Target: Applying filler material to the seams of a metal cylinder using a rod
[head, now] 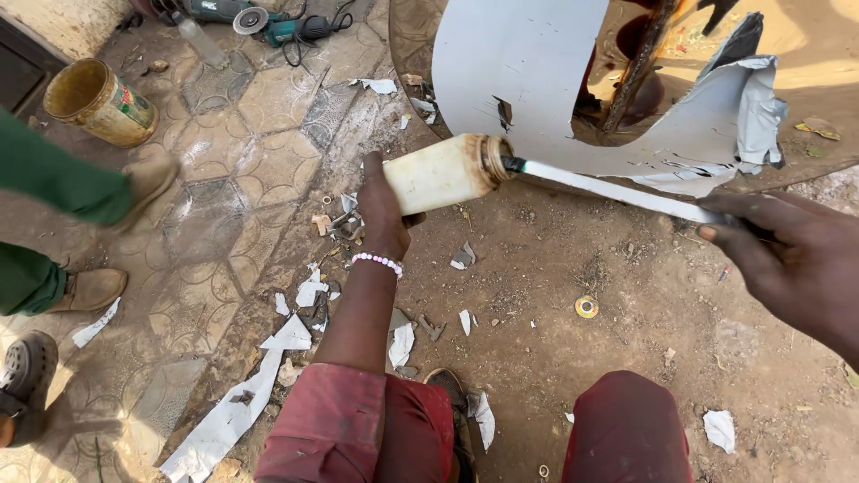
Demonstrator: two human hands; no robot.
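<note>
My left hand grips a dirty cream plastic bottle, held sideways with its mouth pointing right. A long thin white-coated stick pokes into the bottle's mouth; my right hand holds its other end at the right edge. A white bead bracelet sits on my left wrist. Behind the bottle lies a bent grey metal sheet with a curved cut-out and a crumpled right end.
Another person's green trouser legs and tan shoes stand at the left on patterned paving. A yellow tin bucket and an angle grinder lie at the top left. Metal scraps litter the dirt; my red-clad knees are below.
</note>
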